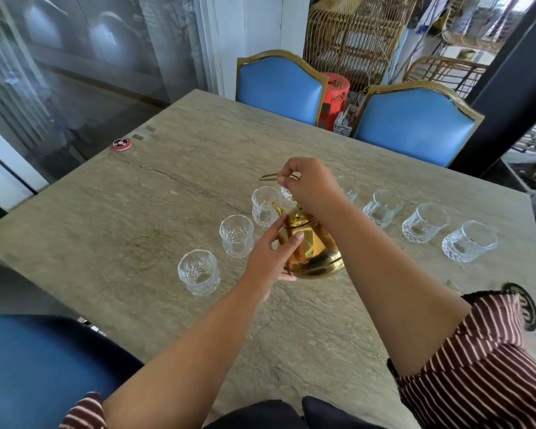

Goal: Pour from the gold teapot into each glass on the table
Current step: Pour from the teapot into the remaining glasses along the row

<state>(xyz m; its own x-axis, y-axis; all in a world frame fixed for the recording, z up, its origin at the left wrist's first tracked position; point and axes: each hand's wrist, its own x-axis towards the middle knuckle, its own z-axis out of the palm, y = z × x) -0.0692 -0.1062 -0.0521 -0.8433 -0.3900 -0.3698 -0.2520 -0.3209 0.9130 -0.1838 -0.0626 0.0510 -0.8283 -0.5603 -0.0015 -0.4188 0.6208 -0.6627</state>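
- Gold teapot (311, 246) hangs tilted just above the stone table (167, 187), inside an arc of glasses.
- Right hand (310, 184) is above it, fingers curled round the thin wire handle (271, 177).
- Left hand (271, 258) cradles the belly from the left, fingers nearly straight, thumb on the side.
- Spout (277, 208) points up and away-left, its tip just beside the third glass (265, 205) from the left; that looks the likely target.
- Glasses all look empty; one is hidden behind the right hand.
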